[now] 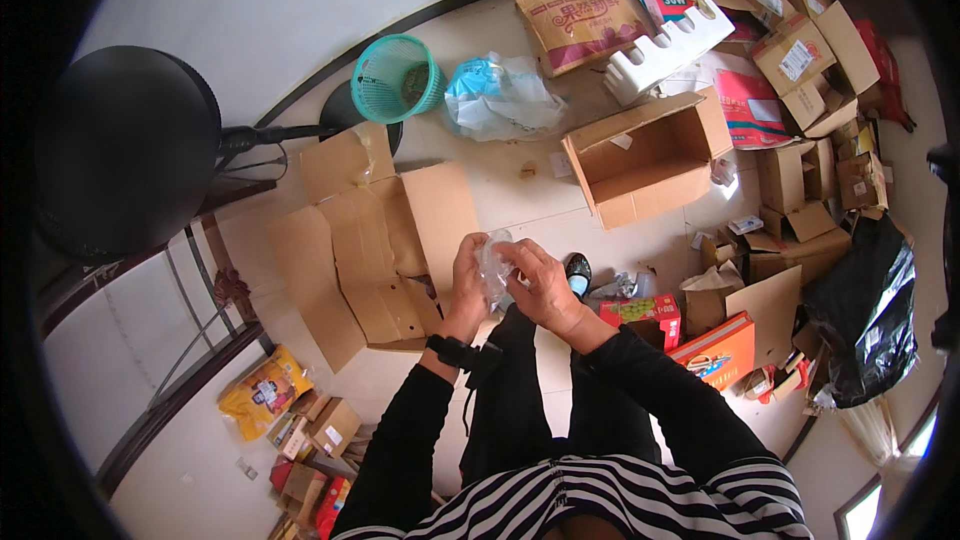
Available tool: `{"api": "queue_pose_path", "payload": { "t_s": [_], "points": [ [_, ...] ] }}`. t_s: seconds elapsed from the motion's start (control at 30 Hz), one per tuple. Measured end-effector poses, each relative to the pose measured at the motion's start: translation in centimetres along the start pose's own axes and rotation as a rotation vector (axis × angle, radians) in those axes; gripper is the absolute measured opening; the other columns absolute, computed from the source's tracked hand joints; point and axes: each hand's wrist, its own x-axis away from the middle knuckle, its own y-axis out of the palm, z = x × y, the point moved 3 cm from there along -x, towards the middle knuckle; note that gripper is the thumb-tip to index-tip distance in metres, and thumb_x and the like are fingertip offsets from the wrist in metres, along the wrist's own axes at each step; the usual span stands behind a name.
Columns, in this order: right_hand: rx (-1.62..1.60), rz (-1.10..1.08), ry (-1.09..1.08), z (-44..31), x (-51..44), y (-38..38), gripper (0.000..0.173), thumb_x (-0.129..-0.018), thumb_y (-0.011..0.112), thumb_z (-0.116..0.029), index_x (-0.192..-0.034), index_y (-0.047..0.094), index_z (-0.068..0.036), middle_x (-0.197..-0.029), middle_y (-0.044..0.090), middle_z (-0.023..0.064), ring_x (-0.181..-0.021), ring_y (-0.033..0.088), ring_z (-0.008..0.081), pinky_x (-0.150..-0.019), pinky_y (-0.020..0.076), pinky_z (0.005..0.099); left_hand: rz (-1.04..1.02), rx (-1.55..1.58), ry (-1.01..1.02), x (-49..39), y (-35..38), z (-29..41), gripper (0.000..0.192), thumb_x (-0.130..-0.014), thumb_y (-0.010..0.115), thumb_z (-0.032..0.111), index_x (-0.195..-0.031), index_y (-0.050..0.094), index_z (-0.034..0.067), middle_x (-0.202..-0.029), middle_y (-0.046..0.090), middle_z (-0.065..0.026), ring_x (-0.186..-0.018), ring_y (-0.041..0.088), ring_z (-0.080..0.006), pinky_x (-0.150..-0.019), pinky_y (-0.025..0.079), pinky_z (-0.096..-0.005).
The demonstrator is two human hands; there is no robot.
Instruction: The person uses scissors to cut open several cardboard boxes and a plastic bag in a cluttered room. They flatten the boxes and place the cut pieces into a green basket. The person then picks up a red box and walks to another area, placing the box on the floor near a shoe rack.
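Note:
Between my hands, in the middle of the view, is a crumpled piece of clear plastic (495,270). My left hand (469,281) grips its left side, and a black strap circles that wrist. From the right, my right hand (541,286) pinches the plastic with bent fingers. Just beyond and left of my hands lies an open cardboard box (375,262) with its flaps spread. Another open cardboard box (649,157) rests on its side on the tiled floor, further off to the right.
A green plastic basket (397,81), a filled plastic bag (502,97) and a white foam insert (667,52) lie beyond. Many cartons (795,60) and a black plastic bag (862,315) crowd the right. A pedestal fan (127,150) stands left, above a yellow bag (266,390).

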Motion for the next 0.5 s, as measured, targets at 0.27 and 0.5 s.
{"api": "queue_pose_path", "payload": {
  "t_s": [0.27, 0.5],
  "points": [
    [0.031, 0.095, 0.313, 3.6, -2.3, -1.4, 0.025, -0.071, 0.062, 0.005, -0.096, 0.06, 0.0, -0.083, 0.064, 0.0203, -0.07, 0.064, 0.0321, -0.062, 0.0504, 0.0338, -0.214, -0.347, 0.029, 0.5, 3.2, 0.0, 0.07, -0.099, 0.043, 0.036, -0.15, 0.001, 0.012, -0.144, 0.027, -0.0117, -0.127, 0.036, -0.0194, -0.103, 0.034, -0.0335],
    [-0.39, -0.116, 0.288, 3.9, -3.6, -0.3, 0.057, -0.079, 0.058, 0.002, -0.133, 0.042, -0.006, -0.101, 0.066, 0.0171, -0.085, 0.067, 0.0273, -0.073, 0.0531, 0.0337, -0.053, -0.45, 0.103, -9.6, -2.4, 3.4, 0.056, -0.09, 0.045, 0.001, -0.14, 0.024, 0.014, -0.121, 0.047, -0.0096, -0.091, 0.056, -0.0172, -0.071, 0.049, -0.0282]
  ]
}}
